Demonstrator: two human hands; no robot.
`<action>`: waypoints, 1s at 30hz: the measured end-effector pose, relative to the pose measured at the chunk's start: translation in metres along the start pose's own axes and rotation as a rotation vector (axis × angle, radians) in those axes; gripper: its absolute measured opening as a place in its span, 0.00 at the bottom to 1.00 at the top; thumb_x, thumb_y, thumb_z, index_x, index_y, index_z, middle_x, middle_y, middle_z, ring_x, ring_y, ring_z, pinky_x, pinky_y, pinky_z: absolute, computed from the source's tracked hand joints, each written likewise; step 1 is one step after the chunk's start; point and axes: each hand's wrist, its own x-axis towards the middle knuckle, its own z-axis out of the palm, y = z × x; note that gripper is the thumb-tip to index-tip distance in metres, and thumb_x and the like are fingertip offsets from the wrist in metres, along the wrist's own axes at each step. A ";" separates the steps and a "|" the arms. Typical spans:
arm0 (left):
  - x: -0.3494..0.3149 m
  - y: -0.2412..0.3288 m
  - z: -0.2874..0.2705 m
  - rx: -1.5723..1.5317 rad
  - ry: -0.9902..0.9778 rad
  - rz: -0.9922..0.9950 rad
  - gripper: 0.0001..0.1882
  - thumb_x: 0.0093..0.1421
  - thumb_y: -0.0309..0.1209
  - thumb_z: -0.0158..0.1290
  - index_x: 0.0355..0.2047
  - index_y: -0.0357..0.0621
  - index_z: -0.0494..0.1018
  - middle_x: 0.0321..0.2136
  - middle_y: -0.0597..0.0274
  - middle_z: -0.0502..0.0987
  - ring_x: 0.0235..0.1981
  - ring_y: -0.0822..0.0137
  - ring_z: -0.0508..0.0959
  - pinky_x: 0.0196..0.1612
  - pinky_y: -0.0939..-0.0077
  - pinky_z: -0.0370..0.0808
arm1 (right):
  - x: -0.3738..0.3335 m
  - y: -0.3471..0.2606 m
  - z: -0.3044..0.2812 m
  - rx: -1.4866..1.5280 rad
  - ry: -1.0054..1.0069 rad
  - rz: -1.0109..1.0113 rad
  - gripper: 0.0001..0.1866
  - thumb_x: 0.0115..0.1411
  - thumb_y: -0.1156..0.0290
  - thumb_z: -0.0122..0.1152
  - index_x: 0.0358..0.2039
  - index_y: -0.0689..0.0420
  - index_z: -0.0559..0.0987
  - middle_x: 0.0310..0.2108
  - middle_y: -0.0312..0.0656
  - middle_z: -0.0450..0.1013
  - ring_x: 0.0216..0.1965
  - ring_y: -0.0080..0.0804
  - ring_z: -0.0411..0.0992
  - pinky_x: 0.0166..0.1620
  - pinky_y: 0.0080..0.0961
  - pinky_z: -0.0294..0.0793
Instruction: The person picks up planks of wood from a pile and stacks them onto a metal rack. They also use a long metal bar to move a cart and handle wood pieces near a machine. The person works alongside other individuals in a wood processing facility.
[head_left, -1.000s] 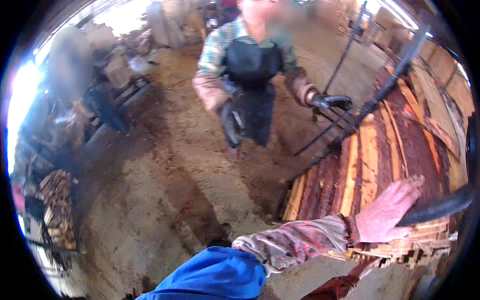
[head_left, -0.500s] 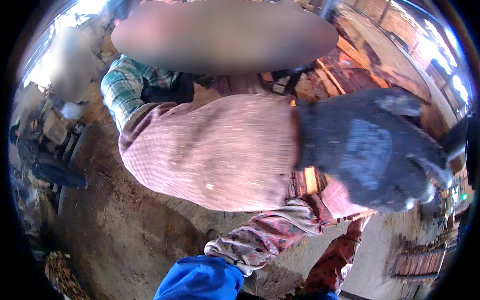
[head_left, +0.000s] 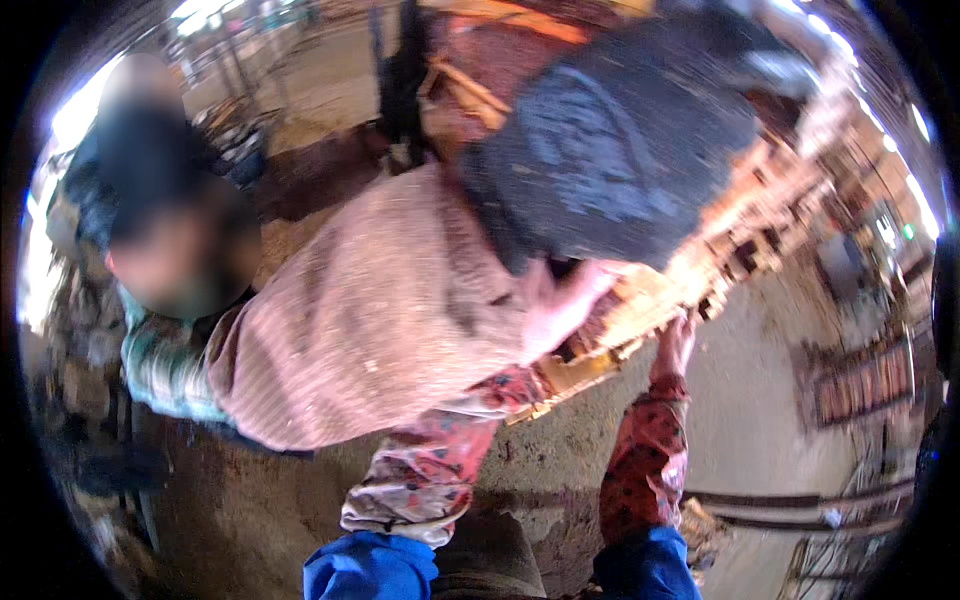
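My right hand (head_left: 677,342), bare below a red patterned sleeve, reaches up to the near edge of a rough orange-brown load of blocks and boards (head_left: 650,300). Its fingers lie against that edge, partly blurred. My left sleeve (head_left: 440,465), red and grey, ends behind the brown checked vest (head_left: 370,310) of a co-worker standing close. Past the sleeve is a blurred pink patch (head_left: 567,305); I cannot tell whether it is my left hand or cloth. Dark blue cloth with a pale print (head_left: 610,150) covers part of the load.
The co-worker's plaid sleeve (head_left: 165,360) is at the left. Beyond stands another person in dark clothes (head_left: 90,185). A rack of brown pieces (head_left: 865,385) is at the right. Dark rails (head_left: 780,508) cross the earthen floor (head_left: 740,440) near me.
The view has swung. The co-worker's vest and the dark cloth now lie farther left, and the cloth higher. More of the load shows, and my right hand has come into clearer sight at its edge.
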 end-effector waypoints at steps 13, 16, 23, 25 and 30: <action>0.059 0.012 -0.015 -0.133 0.021 -0.065 0.31 0.62 0.46 0.42 0.51 0.26 0.60 0.49 0.42 0.66 0.49 0.54 0.66 0.53 0.63 0.58 | 0.000 -0.029 0.076 -0.231 0.074 -0.152 0.39 0.63 0.52 0.39 0.61 0.71 0.43 0.61 0.63 0.48 0.64 0.51 0.45 0.63 0.29 0.44; 0.052 0.019 -0.014 -0.109 -0.078 -0.087 0.31 0.62 0.46 0.41 0.51 0.26 0.60 0.50 0.41 0.65 0.51 0.53 0.65 0.54 0.63 0.58 | 0.008 -0.020 0.060 -0.206 0.084 -0.162 0.41 0.62 0.48 0.39 0.61 0.70 0.44 0.61 0.64 0.46 0.64 0.53 0.43 0.64 0.31 0.44; 0.029 0.013 0.016 -0.123 0.038 -0.071 0.33 0.61 0.48 0.44 0.52 0.26 0.60 0.52 0.41 0.64 0.52 0.54 0.65 0.55 0.63 0.58 | 0.020 -0.006 0.053 -0.224 0.103 -0.138 0.42 0.60 0.48 0.41 0.62 0.68 0.45 0.57 0.69 0.51 0.60 0.57 0.50 0.61 0.35 0.50; 0.027 0.007 0.019 -0.096 0.052 -0.097 0.33 0.61 0.48 0.46 0.51 0.25 0.61 0.51 0.39 0.65 0.51 0.52 0.66 0.54 0.63 0.60 | 0.031 0.001 0.056 -0.265 0.103 -0.164 0.42 0.60 0.47 0.43 0.61 0.68 0.45 0.55 0.70 0.54 0.59 0.58 0.53 0.60 0.37 0.51; 0.034 0.040 -0.003 -0.027 0.063 -0.122 0.36 0.59 0.52 0.46 0.50 0.25 0.61 0.50 0.35 0.66 0.50 0.46 0.66 0.52 0.59 0.61 | 0.010 -0.016 0.022 -0.202 -0.065 -0.268 0.36 0.62 0.52 0.45 0.61 0.66 0.51 0.59 0.61 0.54 0.63 0.49 0.49 0.63 0.35 0.47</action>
